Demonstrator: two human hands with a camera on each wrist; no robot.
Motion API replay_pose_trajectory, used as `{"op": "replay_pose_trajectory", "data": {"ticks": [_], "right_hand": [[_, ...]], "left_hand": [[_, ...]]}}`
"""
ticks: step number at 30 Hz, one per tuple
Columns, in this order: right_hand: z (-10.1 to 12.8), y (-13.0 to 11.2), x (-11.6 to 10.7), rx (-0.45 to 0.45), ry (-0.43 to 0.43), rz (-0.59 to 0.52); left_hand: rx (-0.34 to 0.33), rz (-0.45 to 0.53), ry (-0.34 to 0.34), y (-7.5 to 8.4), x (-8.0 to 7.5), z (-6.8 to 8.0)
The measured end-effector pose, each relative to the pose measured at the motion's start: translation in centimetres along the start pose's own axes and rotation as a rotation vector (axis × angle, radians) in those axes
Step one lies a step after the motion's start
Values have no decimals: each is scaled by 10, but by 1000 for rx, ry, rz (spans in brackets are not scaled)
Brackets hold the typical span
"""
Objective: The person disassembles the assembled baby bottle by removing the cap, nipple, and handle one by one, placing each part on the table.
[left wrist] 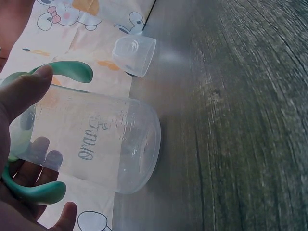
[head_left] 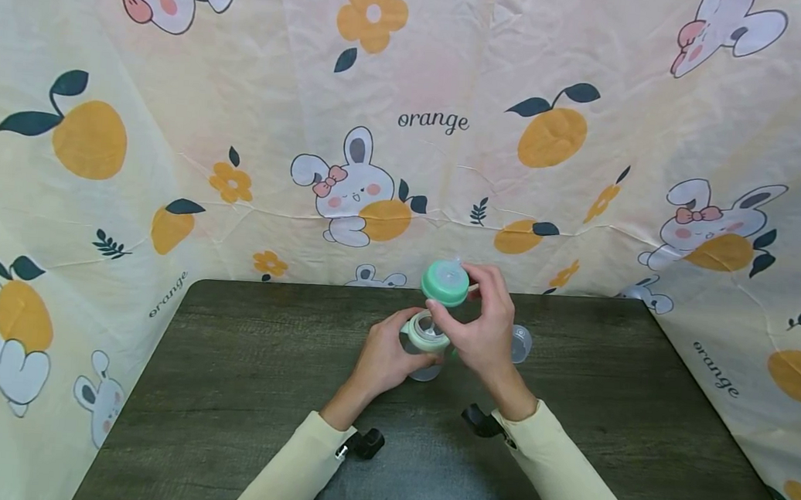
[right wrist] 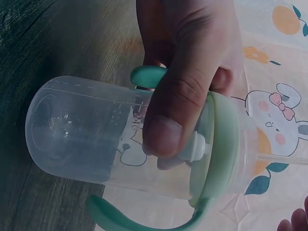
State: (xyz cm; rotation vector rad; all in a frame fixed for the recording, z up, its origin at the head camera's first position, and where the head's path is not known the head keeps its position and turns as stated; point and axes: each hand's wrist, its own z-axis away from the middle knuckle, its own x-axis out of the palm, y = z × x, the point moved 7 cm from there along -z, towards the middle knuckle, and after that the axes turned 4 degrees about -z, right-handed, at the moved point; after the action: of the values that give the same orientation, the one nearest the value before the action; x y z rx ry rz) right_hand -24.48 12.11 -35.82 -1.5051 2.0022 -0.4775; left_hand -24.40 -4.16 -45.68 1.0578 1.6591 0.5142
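Observation:
My left hand (head_left: 393, 354) grips a clear plastic bottle (head_left: 426, 371) tilted above the dark table, with a pale green collar (head_left: 425, 335) on its mouth. In the left wrist view the bottle (left wrist: 106, 144) lies in my palm, with green handles (left wrist: 67, 70) on either side. My right hand (head_left: 469, 295) pinches a green lid (head_left: 444, 282) with a thin straw, held just above and behind the bottle's mouth. The right wrist view shows the left thumb (right wrist: 187, 96) across the bottle (right wrist: 82, 134), the collar (right wrist: 224, 144), and the straw (right wrist: 284, 159) leading off right.
A clear cap (head_left: 521, 342) lies on the dark wood table (head_left: 260, 364) just right of my hands, also seen as the cap (left wrist: 134, 55) near the far edge. Printed cloth with rabbits and oranges (head_left: 409, 127) walls the table at the back and sides.

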Motion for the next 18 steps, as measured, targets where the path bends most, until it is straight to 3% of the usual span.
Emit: {"op": "replay_pose_trajectory", "data": {"ticks": [18], "right_hand": [[-5,-6,-2,-20,5,-7]], "left_hand": [[-5,15,1,-1,0,0]]}}
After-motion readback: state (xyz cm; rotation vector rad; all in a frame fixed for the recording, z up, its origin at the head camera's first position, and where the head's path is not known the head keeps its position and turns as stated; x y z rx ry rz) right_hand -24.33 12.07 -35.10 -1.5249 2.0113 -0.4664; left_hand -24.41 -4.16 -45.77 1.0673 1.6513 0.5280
